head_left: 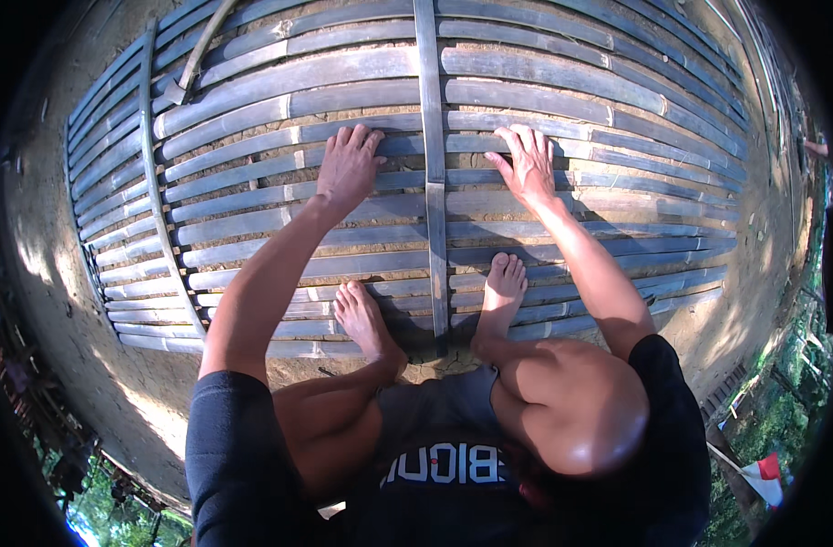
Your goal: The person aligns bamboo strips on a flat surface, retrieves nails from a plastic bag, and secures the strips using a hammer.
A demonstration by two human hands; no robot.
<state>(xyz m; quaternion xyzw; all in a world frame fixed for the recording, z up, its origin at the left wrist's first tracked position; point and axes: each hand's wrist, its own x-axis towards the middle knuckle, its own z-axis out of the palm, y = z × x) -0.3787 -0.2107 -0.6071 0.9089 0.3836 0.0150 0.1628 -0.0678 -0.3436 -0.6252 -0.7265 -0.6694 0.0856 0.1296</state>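
Note:
A wide panel of split bamboo slats (352, 68) lies on bare earth under both my hands. Its slats run left to right, crossed by a central bamboo strip (429, 109) and another crosspiece (152, 173) toward the left. My left hand (349, 168) rests on the slats left of the central strip, palm down, fingers pointing away from me. On the other side of that strip, my right hand (527, 164) lies with fingers stretched and thumb apart. Neither hand holds anything. What is under the palms is hidden.
At the far left, a tool with a wooden handle and a metal head (177, 91) lies on the panel. My bare feet (365, 319) stand on the near slats. Dry ground (51, 237) surrounds the panel. Greenery and a red and white flag (765, 479) appear at lower right.

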